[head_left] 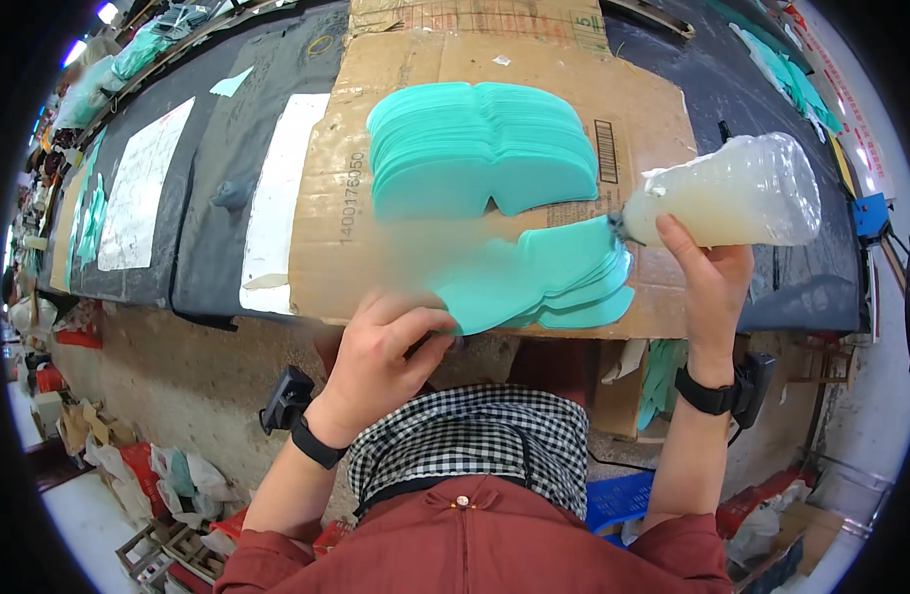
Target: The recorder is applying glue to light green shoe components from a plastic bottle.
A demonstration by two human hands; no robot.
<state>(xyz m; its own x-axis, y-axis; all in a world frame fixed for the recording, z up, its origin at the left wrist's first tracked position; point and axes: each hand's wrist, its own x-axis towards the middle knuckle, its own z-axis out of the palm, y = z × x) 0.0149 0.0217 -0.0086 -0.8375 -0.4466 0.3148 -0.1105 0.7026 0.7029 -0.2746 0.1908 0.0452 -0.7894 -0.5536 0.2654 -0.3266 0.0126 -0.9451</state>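
In my right hand (707,272) is a clear plastic bottle (742,193) with cloudy whitish contents, tilted on its side. Its dark narrow tip meets the right end of a teal, curved flat cutout (504,282). My left hand (390,342) pinches that cutout's near left edge between thumb and fingers. Several more teal cutouts (588,307) lie fanned out beneath it, at the cardboard's near edge. Behind them rests a thick, neat stack of the same teal pieces (484,148). A blurred patch hides part of the area just beyond my left hand.
Flattened brown cardboard (653,119) covers the middle of a dark table (257,148). White sheets (148,188) lie to the left. More teal pieces (791,79) sit at the far right, near a blue object (870,215). A blue plastic crate (618,498) stands below the table.
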